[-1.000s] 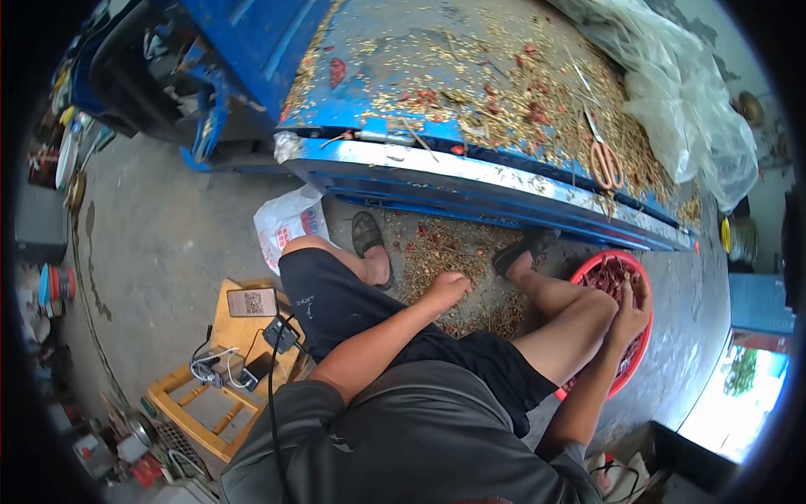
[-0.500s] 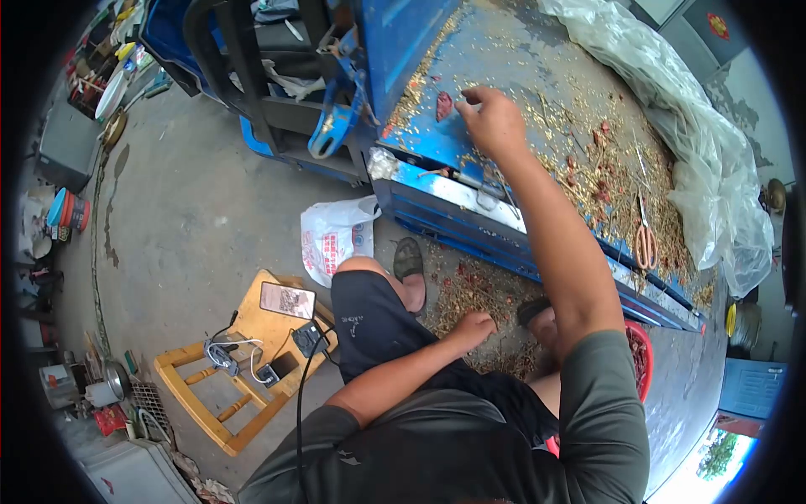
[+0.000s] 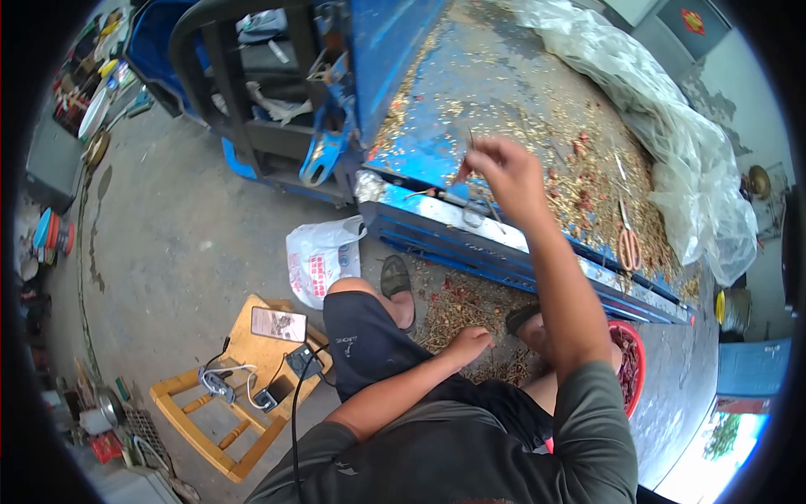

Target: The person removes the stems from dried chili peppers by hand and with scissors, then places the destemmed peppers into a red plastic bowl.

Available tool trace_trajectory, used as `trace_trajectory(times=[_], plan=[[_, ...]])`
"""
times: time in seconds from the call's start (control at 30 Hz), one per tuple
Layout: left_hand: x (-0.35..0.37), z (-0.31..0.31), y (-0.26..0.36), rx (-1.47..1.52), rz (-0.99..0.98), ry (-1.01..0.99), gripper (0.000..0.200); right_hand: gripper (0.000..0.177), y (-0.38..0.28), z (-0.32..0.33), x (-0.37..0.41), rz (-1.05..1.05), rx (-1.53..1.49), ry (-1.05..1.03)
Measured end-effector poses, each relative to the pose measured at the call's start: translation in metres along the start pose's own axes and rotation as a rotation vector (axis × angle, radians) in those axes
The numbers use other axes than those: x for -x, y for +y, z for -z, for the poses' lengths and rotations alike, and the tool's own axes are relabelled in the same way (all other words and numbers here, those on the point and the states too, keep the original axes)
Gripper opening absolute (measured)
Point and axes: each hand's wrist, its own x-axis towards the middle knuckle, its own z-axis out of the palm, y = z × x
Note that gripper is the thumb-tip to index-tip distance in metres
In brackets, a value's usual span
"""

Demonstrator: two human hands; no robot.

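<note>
Over the near edge of the blue truck bed [image 3: 437, 126], my right hand [image 3: 512, 176] pinches what looks like a dried red chili [image 3: 461, 173]. A thin stem sticks up by its fingertips. The hand is blurred and partly hides the piece. My left hand [image 3: 470, 345] rests low near my lap, its fingers curled together; whatever they hold, if anything, is hidden. Pale seeds, stems and red scraps [image 3: 585, 202] litter the bed. Scissors with pinkish handles [image 3: 629, 249] lie on the bed's near edge, to the right of my right hand.
A red basin [image 3: 640, 370] with dark red pieces stands at my right. On the left are a wooden stool [image 3: 243, 336] bearing a phone [image 3: 278, 324] and cables, and a white plastic bag [image 3: 319, 260]. Clear plastic sheeting [image 3: 655, 126] lies along the bed's far side. Debris covers the floor between my feet.
My right hand has moved slightly toward me and closed on the dark red piece that lay on the bed. My left hand stays low. The whole view has shifted a little.
</note>
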Motion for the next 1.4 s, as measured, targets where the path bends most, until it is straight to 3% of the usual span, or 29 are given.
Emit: trace_trajectory(times=[0.03, 0.1, 0.2, 0.3, 0.37, 0.4, 0.57, 0.63, 0.7, 0.77, 0.83, 0.9, 0.97, 1.13, 1.2, 1.23, 1.3, 1.4], plan=[[-0.007, -0.001, -0.015, 0.002, -0.023, 0.016, 0.021, 0.016, -0.001, 0.016, 0.031, 0.023, 0.031, 0.012], [-0.012, -0.002, -0.023, -0.010, -0.044, 0.011, 0.022, 0.018, 0.000, 0.040, 0.100, -0.120, -0.134, 0.000], [-0.001, -0.002, -0.003, 0.047, 0.095, 0.017, 0.020, 0.015, 0.074, 0.072, 0.209, -0.363, -0.234, -0.021], [-0.002, -0.009, -0.006, 0.081, 0.191, 0.006, 0.019, 0.016, 0.141, 0.074, 0.309, -0.614, -0.331, -0.148], [-0.001, -0.014, -0.008, 0.046, 0.215, -0.036, 0.019, 0.018, 0.147, 0.063, 0.341, -0.809, -0.417, -0.267], [-0.001, -0.019, -0.008, -0.026, 0.199, -0.017, 0.019, 0.018, 0.150, 0.054, 0.350, -0.792, -0.491, -0.246], [-0.001, -0.023, -0.007, -0.092, 0.199, 0.135, 0.020, 0.013, 0.168, 0.006, 0.371, -0.688, -0.519, -0.193], [-0.003, -0.018, 0.000, -0.061, 0.190, 0.113, 0.021, 0.013, 0.171, -0.007, 0.371, -0.341, -0.470, 0.078], [0.001, -0.024, 0.006, 0.169, 0.208, 0.264, 0.021, 0.018, 0.171, -0.013, 0.369, -0.306, -0.479, 0.155], [-0.004, -0.015, -0.009, 0.185, 0.185, 0.226, 0.021, 0.019, 0.165, -0.011, 0.362, -0.106, 0.020, 0.204], [0.001, -0.015, 0.000, 0.035, 0.259, 0.224, 0.020, 0.020, 0.164, -0.014, 0.364, -0.189, 0.013, 0.225], [0.006, -0.020, 0.000, -0.076, 0.253, 0.274, 0.021, 0.019, 0.167, -0.020, 0.364, -0.580, -0.024, 0.216], [0.005, -0.019, -0.006, -0.167, 0.352, 0.282, 0.022, 0.019, 0.164, -0.023, 0.365, -0.568, 0.067, 0.280], [0.008, -0.025, -0.008, -0.166, 0.368, 0.193, 0.025, 0.018, 0.187, -0.032, 0.371, -0.657, 0.232, 0.415], [0.010, -0.025, -0.007, -0.165, 0.411, 0.152, 0.024, 0.019, 0.202, -0.029, 0.372, -0.816, -0.048, 0.429], [0.011, -0.025, -0.007, -0.152, 0.411, 0.110, 0.024, 0.019, 0.203, -0.027, 0.374, -0.817, -0.046, 0.427], [0.012, -0.025, -0.005, -0.137, 0.415, 0.068, 0.024, 0.012, 0.200, -0.020, 0.375, -0.794, -0.598, 0.404], [0.011, -0.021, 0.000, -0.096, 0.387, 0.064, 0.022, 0.011, 0.187, 0.004, 0.372, -0.929, -0.800, 0.260]])
